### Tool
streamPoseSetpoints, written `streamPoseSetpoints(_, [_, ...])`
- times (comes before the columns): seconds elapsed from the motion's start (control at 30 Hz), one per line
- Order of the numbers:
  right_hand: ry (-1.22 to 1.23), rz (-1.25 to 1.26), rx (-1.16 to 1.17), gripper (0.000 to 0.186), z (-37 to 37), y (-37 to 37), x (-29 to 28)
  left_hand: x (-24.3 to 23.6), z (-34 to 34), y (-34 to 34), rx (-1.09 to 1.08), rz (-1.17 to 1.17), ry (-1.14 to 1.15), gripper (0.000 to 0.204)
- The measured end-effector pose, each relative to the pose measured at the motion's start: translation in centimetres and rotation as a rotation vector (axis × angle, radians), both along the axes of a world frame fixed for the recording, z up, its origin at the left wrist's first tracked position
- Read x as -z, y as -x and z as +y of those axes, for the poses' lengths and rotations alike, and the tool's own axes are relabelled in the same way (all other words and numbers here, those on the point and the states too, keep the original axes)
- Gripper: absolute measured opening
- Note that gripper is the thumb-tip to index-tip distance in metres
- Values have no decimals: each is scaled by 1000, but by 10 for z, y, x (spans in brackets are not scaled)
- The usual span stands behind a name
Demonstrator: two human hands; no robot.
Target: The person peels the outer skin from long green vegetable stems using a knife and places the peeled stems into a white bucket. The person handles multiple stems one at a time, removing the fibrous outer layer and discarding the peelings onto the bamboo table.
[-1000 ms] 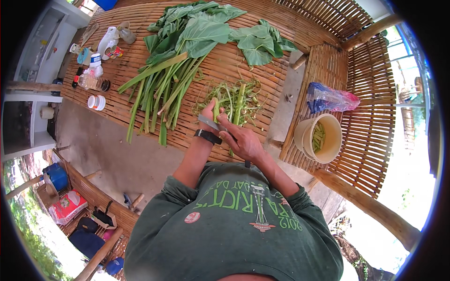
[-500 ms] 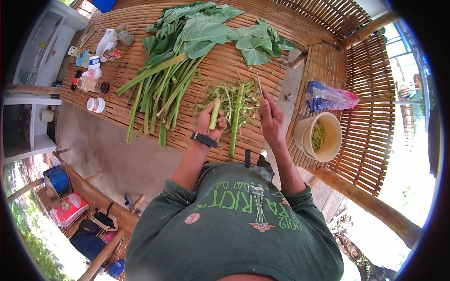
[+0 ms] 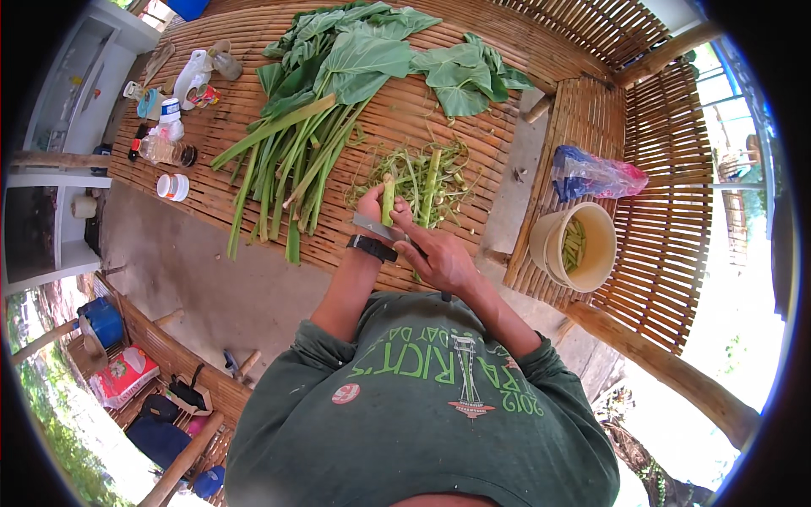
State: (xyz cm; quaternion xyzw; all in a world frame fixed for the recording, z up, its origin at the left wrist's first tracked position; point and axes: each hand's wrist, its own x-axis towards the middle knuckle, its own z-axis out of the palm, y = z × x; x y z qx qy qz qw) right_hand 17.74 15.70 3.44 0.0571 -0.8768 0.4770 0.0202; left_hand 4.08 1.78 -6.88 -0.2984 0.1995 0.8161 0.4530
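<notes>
My left hand (image 3: 369,209), with a dark watch at the wrist, is closed around a short piece of green stalk (image 3: 389,201) standing nearly upright. My right hand (image 3: 446,262) grips a knife (image 3: 377,226), its blade lying across the stalk's lower end near my left palm. The knife's handle is hidden in my fingers. Just beyond my hands, a longer peeled stalk (image 3: 432,173) rests on a heap of stringy green peelings (image 3: 454,156). To the left lies a bundle of long green stalks (image 3: 279,173) with big leaves (image 3: 367,63) at the far end.
Everything lies on a bamboo-slat table (image 3: 228,127). Jars and bottles (image 3: 165,150) stand at its left end. Loose leaves (image 3: 465,80) lie at the far right. On the bamboo bench at right are a cream bucket (image 3: 551,249) holding cut stalk pieces and a plastic bag (image 3: 591,175).
My right hand has swung the knife left and toward me, from beside the peelings to the stalk in my left hand. My left hand has barely moved.
</notes>
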Motion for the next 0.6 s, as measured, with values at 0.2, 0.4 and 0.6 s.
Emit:
streamPoseSetpoints(0.2, [124,-39,39,45,-1,2,2,-14,1,-4,22,16,-10,42])
streamPoseSetpoints(0.4, [393,-147,528,47,42,15,-5,-14,-4,-11,-59,72,-64,30])
streamPoseSetpoints(0.6, [81,-62,524,51,67,21,-20,-13,-12,-14,-122,144,31,25])
